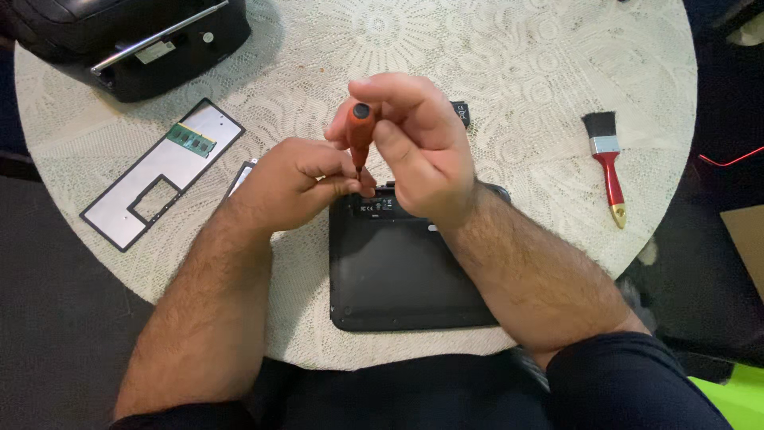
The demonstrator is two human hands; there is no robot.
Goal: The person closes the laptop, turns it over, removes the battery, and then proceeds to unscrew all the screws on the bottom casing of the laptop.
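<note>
A black laptop lies upside down on the round table, its bottom panel facing up. My right hand holds an orange screwdriver upright, fingers around its handle and black cap. My left hand pinches the lower shaft near the tip, just above the laptop's far edge. The tip itself is hidden between my fingers.
A flat black-framed cover panel lies at left with a green memory module on it. A black bag or case sits at the far left. A red-handled brush lies at right. A small black part peeks out behind my right hand.
</note>
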